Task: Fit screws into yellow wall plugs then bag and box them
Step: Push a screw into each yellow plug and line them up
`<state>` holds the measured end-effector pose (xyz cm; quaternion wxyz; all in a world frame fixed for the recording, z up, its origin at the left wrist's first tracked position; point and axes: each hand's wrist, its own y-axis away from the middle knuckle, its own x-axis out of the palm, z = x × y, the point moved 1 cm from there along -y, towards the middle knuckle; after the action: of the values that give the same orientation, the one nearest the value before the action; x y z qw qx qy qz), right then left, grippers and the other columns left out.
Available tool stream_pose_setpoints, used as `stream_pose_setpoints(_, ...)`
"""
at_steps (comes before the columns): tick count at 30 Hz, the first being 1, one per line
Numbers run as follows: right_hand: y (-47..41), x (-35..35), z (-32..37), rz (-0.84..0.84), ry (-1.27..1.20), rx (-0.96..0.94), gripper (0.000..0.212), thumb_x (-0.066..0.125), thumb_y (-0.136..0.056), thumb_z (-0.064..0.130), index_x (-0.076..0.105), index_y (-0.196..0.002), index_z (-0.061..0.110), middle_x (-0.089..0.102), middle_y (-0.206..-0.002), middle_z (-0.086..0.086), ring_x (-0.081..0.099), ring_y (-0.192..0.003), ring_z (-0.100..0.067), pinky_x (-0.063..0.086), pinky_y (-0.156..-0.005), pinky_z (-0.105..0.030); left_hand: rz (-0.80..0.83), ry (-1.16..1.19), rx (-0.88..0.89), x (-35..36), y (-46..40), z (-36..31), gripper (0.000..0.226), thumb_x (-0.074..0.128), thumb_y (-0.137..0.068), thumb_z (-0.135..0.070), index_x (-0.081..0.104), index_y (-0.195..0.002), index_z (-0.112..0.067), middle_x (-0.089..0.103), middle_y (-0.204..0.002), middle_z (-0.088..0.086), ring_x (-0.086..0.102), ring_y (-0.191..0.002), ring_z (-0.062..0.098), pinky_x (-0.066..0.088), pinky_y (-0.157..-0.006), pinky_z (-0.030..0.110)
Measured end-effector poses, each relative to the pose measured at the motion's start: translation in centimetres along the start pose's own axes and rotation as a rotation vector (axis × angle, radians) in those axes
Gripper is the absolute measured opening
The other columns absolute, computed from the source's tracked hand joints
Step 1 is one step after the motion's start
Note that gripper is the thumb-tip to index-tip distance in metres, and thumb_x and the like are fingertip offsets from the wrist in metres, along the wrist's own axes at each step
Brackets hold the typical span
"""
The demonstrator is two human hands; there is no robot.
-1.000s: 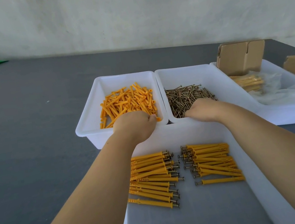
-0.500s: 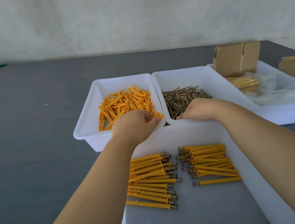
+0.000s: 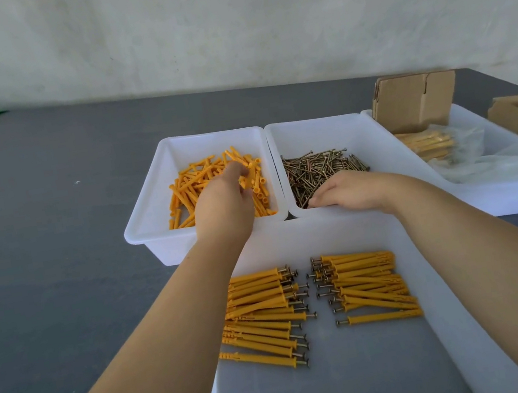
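Over the plugs (image 3: 211, 183), left hand (image 3: 222, 202) curls fingers into them; right hand (image 3: 349, 189) pinches among screws (image 3: 317, 166), grasp unclear.

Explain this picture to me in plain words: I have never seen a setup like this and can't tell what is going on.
There is no machine here. A person wears a camera on the head, so the one picture looks forward and down along both bare arms.

On the grey table stand white bins. The left hand reaches into the bin of yellow plugs, its fingers curled among them. The right hand lies on the pile in the bin of screws; whether it has picked one up is hidden.

The near tray holds two heaps of finished plugs, each with a screw head sticking out. At the far right another bin holds a cardboard box and clear bags of plugs.
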<state>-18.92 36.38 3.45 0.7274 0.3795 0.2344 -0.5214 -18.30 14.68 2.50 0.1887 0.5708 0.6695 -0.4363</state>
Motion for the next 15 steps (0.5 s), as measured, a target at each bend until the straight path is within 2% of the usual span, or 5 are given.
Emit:
stream_pose_setpoints(3,0.0,0.0,-0.3,-0.084,-0.077,-0.062,0.015,0.067,-0.091,0.029,0.076,-0.083,0.037,0.071,-0.098,0.019,0.06,-0.11,-0.011,0.043,-0.096,-0.031,-0.045,0.025,0.027,0.0,-0.1,-0.3,0.052,0.044,-0.099,-0.002,0.04,-0.146,-0.026,0.059,-0.124,0.007,0.062,-0.089,0.021,0.052,-0.067,0.034)
stream_pose_setpoints(7,0.6,-0.4,-0.8,-0.18,-0.202,-0.098,0.016,0.077,-0.079,0.048,0.08,-0.081,0.032,0.075,-0.091,0.012,0.065,-0.1,-0.012,0.047,-0.092,-0.033,-0.097,0.037,0.08,-0.3,0.3,-0.6,0.048,0.039,-0.099,-0.006,0.046,-0.143,-0.026,0.057,-0.123,0.007,0.057,-0.095,0.025,0.051,-0.068,0.036)
stream_pose_setpoints(11,0.9,-0.2,-1.3,-0.305,-0.176,-0.129,0.008,0.082,-0.079,0.022,0.077,-0.078,0.028,0.075,-0.081,0.01,0.068,-0.091,-0.01,0.049,-0.077,-0.024,-0.094,-0.069,0.109,-0.6,0.5,-0.7,0.026,0.041,-0.103,-0.036,0.064,-0.104,-0.023,0.058,-0.089,0.001,0.054,-0.079,0.021,0.038,-0.055,0.028)
stream_pose_setpoints(13,0.9,0.0,-1.4,-0.372,-0.133,-0.116,0.015,0.079,-0.081,0.014,0.073,-0.082,0.027,0.075,-0.081,0.008,0.069,-0.089,-0.012,0.052,-0.08,-0.028,-0.081,-0.075,0.109,-0.5,0.6,-0.7,0.03,0.042,-0.102,-0.038,0.054,-0.082,-0.021,0.053,-0.078,0.002,0.049,-0.072,0.02,0.028,-0.052,0.027)
stream_pose_setpoints(15,0.7,0.2,-1.6,-0.42,-0.093,-0.08,0.016,0.075,-0.086,0.016,0.07,-0.095,0.027,0.074,-0.08,0.008,0.068,-0.088,-0.012,0.053,-0.085,-0.034,-0.074,-0.065,0.12,-0.4,0.7,-0.7,0.033,0.043,-0.102,-0.037,0.049,-0.076,-0.018,0.05,-0.075,0.003,0.046,-0.068,0.021,0.025,-0.051,0.027)
